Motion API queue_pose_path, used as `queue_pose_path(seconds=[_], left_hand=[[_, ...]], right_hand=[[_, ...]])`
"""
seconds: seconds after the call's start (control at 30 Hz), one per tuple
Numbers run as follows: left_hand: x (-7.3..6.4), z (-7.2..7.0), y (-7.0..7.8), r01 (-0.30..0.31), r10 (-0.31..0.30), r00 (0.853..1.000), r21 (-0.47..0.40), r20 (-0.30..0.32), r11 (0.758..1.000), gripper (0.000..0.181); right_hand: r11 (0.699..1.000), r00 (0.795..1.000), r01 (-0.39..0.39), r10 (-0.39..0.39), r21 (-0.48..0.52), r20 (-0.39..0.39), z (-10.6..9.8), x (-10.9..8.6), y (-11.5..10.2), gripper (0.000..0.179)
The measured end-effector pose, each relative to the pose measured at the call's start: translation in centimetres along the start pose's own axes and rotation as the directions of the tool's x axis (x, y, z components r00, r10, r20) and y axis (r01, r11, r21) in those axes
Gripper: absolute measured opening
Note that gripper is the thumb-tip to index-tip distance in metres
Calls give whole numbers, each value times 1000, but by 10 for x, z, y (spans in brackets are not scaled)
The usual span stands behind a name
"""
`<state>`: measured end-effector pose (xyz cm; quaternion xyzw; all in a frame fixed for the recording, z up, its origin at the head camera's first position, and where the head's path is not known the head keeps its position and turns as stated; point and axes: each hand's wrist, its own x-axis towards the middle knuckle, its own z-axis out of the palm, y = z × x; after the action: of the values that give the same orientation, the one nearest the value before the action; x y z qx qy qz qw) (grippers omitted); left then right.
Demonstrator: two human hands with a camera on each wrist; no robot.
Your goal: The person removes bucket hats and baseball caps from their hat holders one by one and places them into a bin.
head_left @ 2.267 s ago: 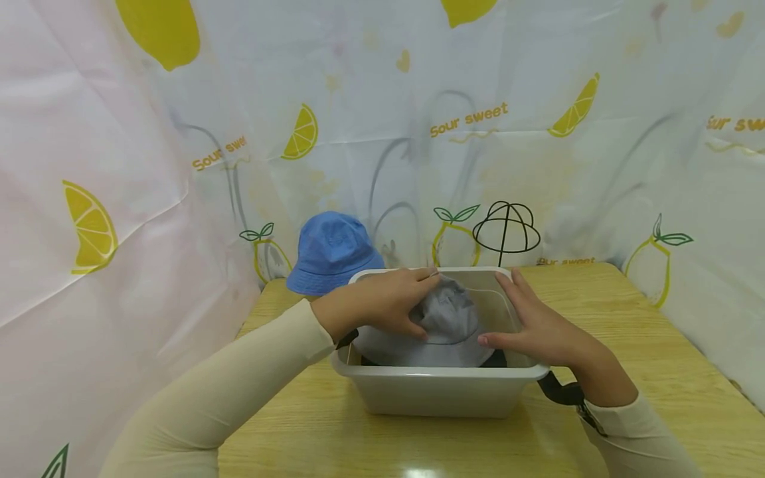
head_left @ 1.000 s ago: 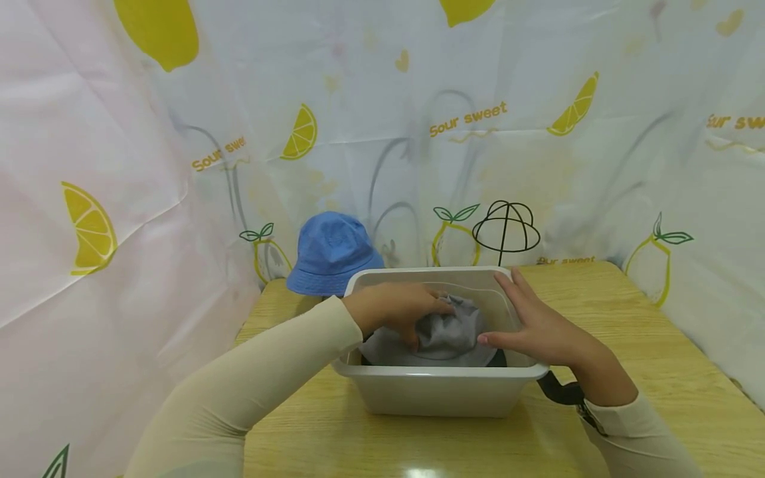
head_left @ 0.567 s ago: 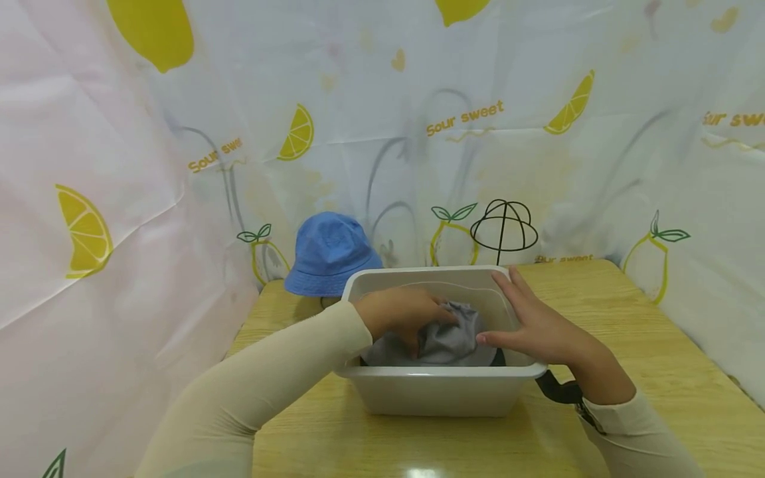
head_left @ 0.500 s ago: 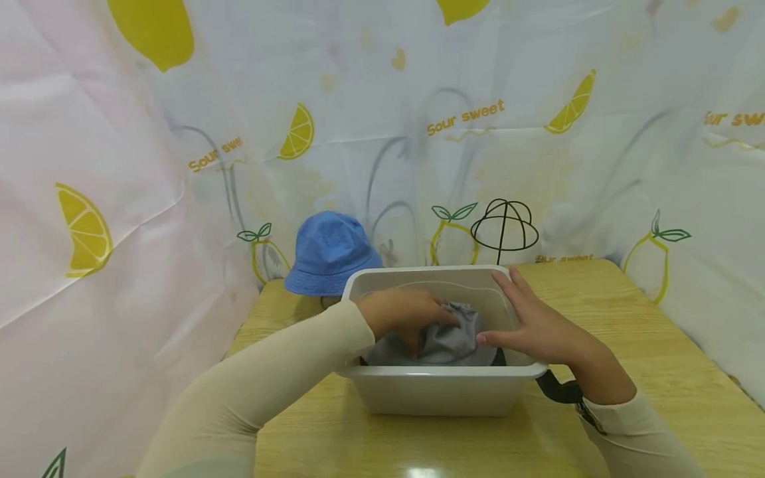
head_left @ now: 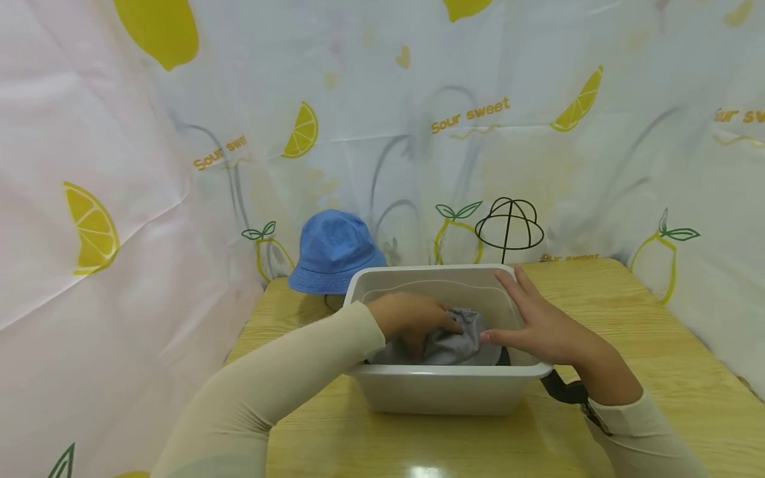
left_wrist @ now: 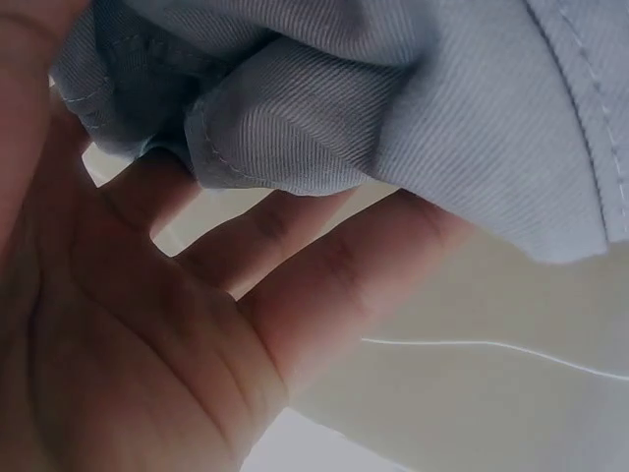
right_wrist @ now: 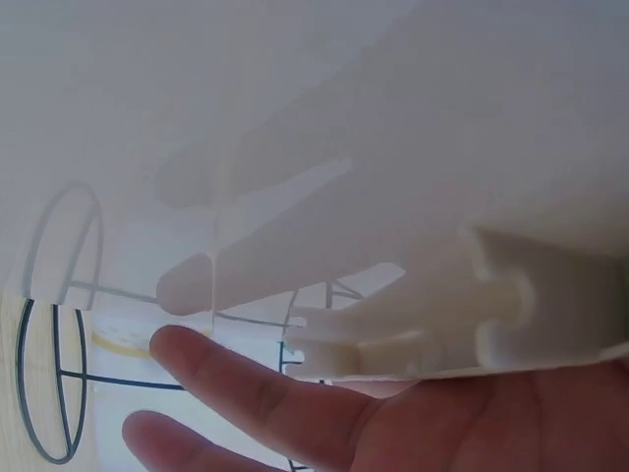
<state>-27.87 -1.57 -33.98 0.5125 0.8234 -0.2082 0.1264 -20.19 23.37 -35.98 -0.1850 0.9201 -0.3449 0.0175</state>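
A grey bucket hat (head_left: 463,338) sits inside a pale plastic bin (head_left: 442,392). Reaching over the bin's left side, my left hand (head_left: 415,322) grips the hat's crown, thumb nearer me and fingers on the far side. Folds of grey cloth (left_wrist: 413,108) bunch between thumb and fingers in the left wrist view. My right hand (head_left: 552,332) rests against the bin's right side, its thumb over the rim and its fingers straight. In the right wrist view those fingers (right_wrist: 265,403) lie along the bin's shiny outer wall (right_wrist: 393,79). Something dark shows under the hat's brim.
A blue bucket hat (head_left: 336,252) stands behind the bin at the left, with a bit of thin dark wire under it. A black wire hat stand (head_left: 510,226) rises behind the bin. The wooden table (head_left: 633,345) backs onto a lemon-print curtain (head_left: 382,86).
My left hand has moved down and slightly right into the bin, with the grey hat's crown sinking and crumpling. My right hand keeps its place at the bin's right side.
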Motion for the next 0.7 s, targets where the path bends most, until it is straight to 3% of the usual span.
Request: queue_pose_path(seconds=[0.2, 0.7], left_hand=[[0, -2, 2, 32, -32, 999, -15, 13, 999, 100], [0, -3, 0, 40, -39, 999, -23, 25, 999, 99]], right_hand=[[1000, 1000, -4, 4, -17, -4, -1, -1, -1, 106], [1000, 1000, 4, -4, 9, 5, -2, 0, 0, 96]])
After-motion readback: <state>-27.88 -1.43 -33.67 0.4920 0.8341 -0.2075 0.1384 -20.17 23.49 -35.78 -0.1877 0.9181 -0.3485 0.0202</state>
